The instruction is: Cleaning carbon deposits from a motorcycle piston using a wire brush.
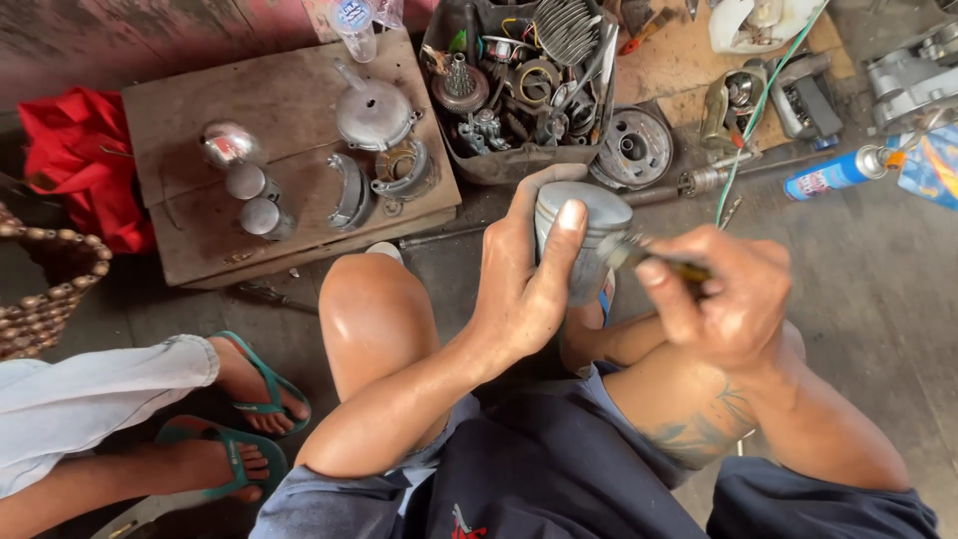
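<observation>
My left hand point(524, 279) grips a grey metal piston point(591, 225) from its left side, thumb laid across its top edge. My right hand point(723, 294) holds a thin tool with a dark, yellow-marked handle point(654, 260); its tip touches the piston's right side. Both hands are above my bare knees, over the floor. The tool's tip is blurred.
A wooden board point(289, 100) at the left carries several metal engine parts. A dark tray point(519, 165) of loose parts sits behind the piston. A blue spray can point(833, 175) lies at the right. Another person's feet in green sandals point(244, 414) rest at lower left, beside a red cloth point(75, 160).
</observation>
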